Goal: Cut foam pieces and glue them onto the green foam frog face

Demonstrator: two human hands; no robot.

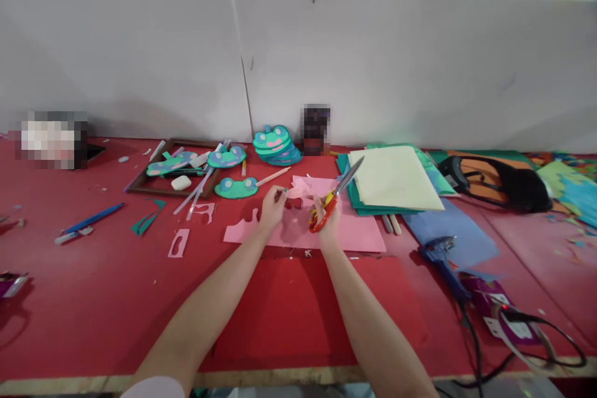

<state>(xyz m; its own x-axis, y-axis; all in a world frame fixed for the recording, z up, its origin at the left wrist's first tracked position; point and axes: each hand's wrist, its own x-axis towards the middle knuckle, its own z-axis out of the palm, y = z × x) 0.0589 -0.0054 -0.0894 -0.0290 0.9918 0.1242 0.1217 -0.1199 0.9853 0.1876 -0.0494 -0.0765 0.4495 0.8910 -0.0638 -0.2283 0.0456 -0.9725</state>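
Note:
My right hand (326, 217) is closed on a pair of scissors (347, 177) with red and yellow handles, the blades pointing up and to the right. My left hand (274, 206) is in a pinch just to the left. Whatever sits between its fingertips is too small to make out. Under both hands lies a pink sheet (359, 236) with cut-out notches along its left edge. A small dark red object (293, 203) shows between the hands. Beyond my left hand are a pencil (274, 176) and a green frog-faced mask (236, 188).
Frog masks are stacked (275, 144) by the white wall. A brown frame (140, 185) holds masks and an eraser. At right lie a cream sheet (396, 177) on green ones, a blue glue gun (443, 264) with cable, and a black-and-orange pouch (499, 183). Pink scraps (178, 244) lie left.

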